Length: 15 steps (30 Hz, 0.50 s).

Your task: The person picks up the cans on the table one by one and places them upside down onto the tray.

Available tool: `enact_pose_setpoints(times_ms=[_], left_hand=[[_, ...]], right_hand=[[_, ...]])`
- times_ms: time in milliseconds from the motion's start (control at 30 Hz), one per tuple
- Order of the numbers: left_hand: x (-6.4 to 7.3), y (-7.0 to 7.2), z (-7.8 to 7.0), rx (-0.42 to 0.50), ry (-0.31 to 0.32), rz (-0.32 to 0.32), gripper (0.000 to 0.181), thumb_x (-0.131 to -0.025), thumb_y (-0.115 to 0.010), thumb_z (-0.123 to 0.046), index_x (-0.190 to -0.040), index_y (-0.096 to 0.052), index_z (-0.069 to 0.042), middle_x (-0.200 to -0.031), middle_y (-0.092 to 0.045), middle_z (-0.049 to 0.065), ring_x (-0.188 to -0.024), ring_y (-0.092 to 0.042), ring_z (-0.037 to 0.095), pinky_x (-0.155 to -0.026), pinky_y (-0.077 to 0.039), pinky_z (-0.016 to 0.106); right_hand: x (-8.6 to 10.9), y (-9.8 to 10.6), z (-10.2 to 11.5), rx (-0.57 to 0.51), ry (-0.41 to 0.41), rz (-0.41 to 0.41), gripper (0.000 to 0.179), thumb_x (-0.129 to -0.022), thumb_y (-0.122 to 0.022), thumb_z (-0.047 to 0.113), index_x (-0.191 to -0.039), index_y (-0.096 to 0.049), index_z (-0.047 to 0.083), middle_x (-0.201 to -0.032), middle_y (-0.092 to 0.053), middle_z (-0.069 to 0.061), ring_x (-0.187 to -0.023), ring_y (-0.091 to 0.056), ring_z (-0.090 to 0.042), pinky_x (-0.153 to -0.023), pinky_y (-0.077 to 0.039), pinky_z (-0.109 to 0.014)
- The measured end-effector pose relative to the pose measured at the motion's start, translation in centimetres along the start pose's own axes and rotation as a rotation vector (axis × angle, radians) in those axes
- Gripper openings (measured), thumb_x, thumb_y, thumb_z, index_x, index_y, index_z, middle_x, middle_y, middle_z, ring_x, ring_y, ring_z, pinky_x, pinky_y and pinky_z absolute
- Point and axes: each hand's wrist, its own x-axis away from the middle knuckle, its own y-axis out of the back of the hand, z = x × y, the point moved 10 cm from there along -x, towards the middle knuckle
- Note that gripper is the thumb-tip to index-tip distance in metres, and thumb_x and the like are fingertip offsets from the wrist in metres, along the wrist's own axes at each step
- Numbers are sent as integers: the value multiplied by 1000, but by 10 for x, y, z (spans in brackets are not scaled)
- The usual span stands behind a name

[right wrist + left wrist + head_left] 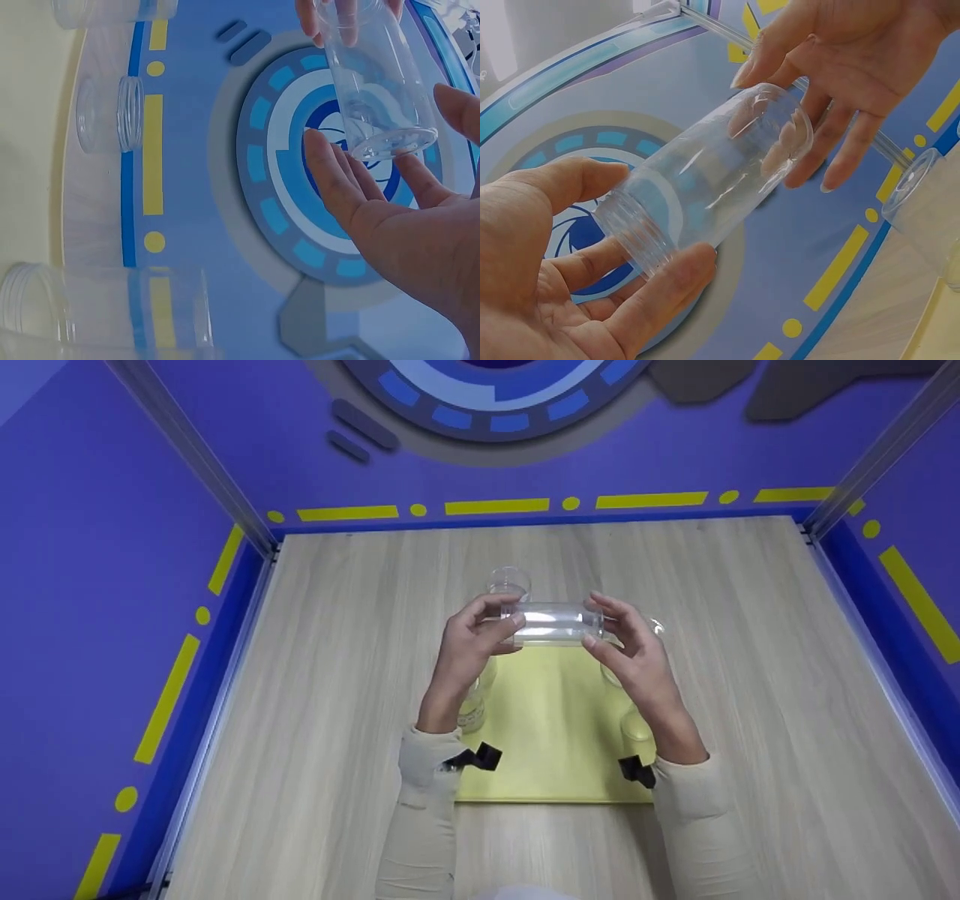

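Note:
A clear plastic jar lies sideways in the air between both hands, above the far edge of the yellow mat. My left hand grips its threaded neck end, thumb on one side and fingers on the other, as the left wrist view shows on the jar. At the base end is my right hand, with fingers spread and mostly straight. In the right wrist view the right hand has its fingertips by the jar's base; whether they touch it I cannot tell. No lid shows on the jar.
Several more clear jars stand around the mat: one behind, one beside the left wrist, one by the right wrist, partly hidden by my arms. The wooden tabletop is bounded by blue panels at the back and sides.

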Motion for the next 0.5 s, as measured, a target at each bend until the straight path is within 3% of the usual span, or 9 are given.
enact_pose_setpoints(times_ms=[500], left_hand=[[1, 4, -1, -25, 16, -21, 42, -97, -74, -21, -135, -68, -4, -123, -65, 15, -105, -71, 28, -85, -63, 44]], right_hand=[[-2, -4, 0, -43, 22, -24, 53, -96, -72, -5, -146, -57, -3, -143, -58, -22, -124, -60, -31, -100, -54, -33]])
